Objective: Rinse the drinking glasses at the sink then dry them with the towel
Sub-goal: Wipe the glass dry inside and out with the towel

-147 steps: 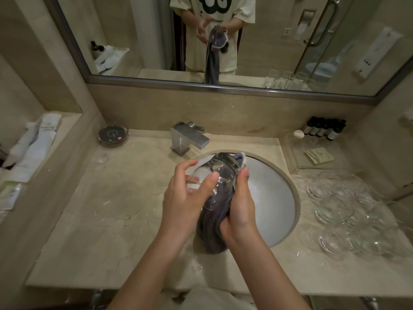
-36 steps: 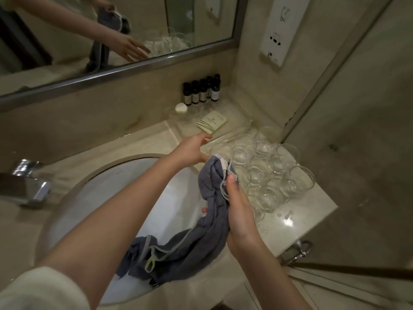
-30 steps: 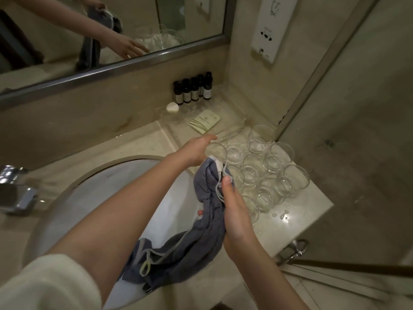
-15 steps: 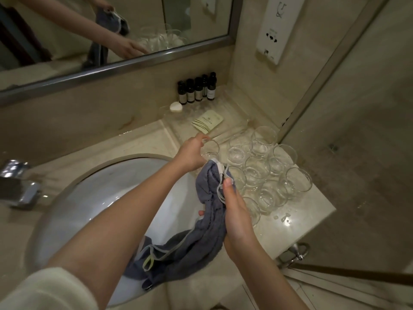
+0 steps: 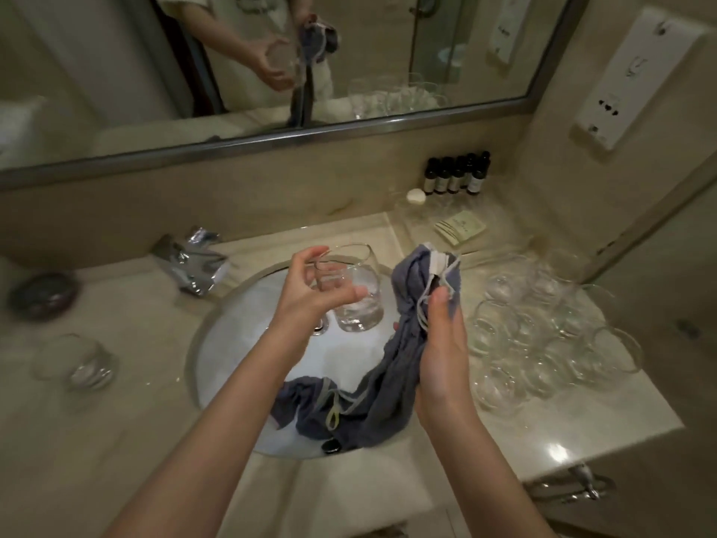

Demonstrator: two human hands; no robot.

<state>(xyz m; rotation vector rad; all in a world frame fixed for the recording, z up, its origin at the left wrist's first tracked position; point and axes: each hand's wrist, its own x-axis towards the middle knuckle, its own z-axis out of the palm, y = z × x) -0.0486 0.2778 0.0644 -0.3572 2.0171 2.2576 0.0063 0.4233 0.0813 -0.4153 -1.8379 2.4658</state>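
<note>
Head view: left hand [image 5: 310, 297] grips a wet glass [image 5: 351, 289] over the sink [image 5: 217, 343], right hand [image 5: 442, 343] clutches the towel [image 5: 388, 382]; glass could slip.

A wide metal-framed wall mirror [image 5: 465, 52] spans the wall above the beige marble tabletop [image 5: 135, 382]. A row of small dark toiletry bottles [image 5: 456, 176] stands at the back right corner, with a round white cap [image 5: 416, 196] just beside them. A cream paper packet [image 5: 459, 227] lies near the bottles. A white wall-mounted socket panel [image 5: 636, 79] is fixed at right. A dark round dish [image 5: 42, 295] rests at far left.
</note>
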